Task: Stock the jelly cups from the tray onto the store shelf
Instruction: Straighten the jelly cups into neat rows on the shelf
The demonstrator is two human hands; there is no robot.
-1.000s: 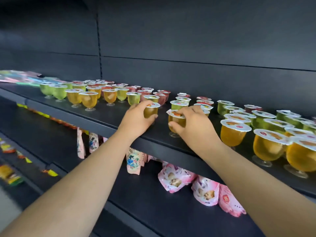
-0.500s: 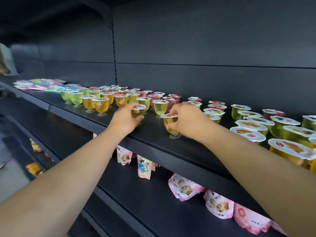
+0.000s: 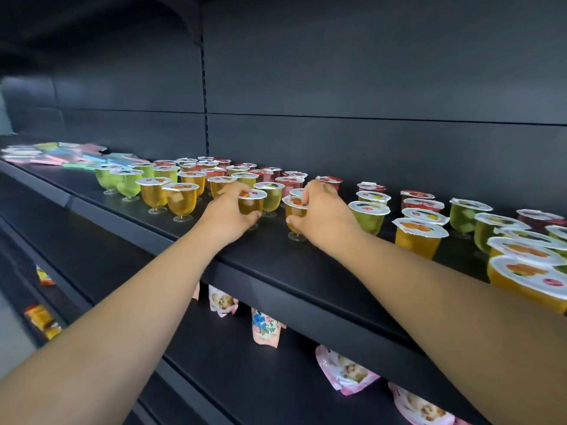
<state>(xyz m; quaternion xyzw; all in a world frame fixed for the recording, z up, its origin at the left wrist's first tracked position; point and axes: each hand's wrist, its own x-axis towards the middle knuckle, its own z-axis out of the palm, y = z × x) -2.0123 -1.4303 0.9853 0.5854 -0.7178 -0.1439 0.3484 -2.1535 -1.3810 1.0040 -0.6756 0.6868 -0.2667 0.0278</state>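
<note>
The left hand point(image 3: 228, 216) curls its fingers and thumb round an amber jelly cup point(image 3: 251, 204), and the right hand point(image 3: 322, 214) wraps another amber cup point(image 3: 295, 211) just beside it, at three o'clock. Both cups stand upright on the dark store shelf point(image 3: 276, 259), the right one's clear foot plainly on the surface.

Stocking looks well advanced: a packed cluster of green, yellow and red cups point(image 3: 181, 185) sits at ten o'clock of the hands, and looser rows of larger-looking cups point(image 3: 420, 234) run off at three o'clock. These two seem to be filling the gap between. No tray is in view, so what remains cannot be judged.

Flat pastel packets point(image 3: 61, 154) lie at the shelf's far left. Below, pink pouches point(image 3: 346, 371) lie on a lower black shelf point(image 3: 245, 378). A dark panelled back wall point(image 3: 368, 87) rises behind.
</note>
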